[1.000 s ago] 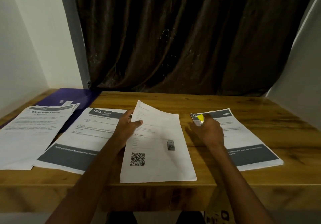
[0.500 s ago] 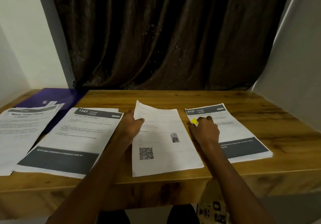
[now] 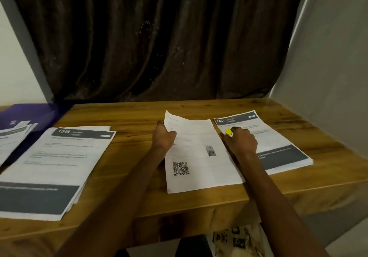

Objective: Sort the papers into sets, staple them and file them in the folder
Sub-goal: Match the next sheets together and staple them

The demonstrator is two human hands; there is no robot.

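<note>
Pinching thin paper [image 3: 201, 157], left hand [image 3: 164, 138] lifts corner.

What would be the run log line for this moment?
left hand: holds QR sheet corner | right hand: grips yellow stapler | stage: stapling pending

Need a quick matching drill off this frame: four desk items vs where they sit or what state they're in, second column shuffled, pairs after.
1. QR-code set
2. stack headed 1345
3. stack headed 2437
4. purple folder

A. far left corner, partly under papers
B. right hand rests on it, holding a yellow stapler
C. top corner lifted by left hand
D. lying flat, untouched

Pairs: 1-C, 2-D, 3-B, 4-A
</note>
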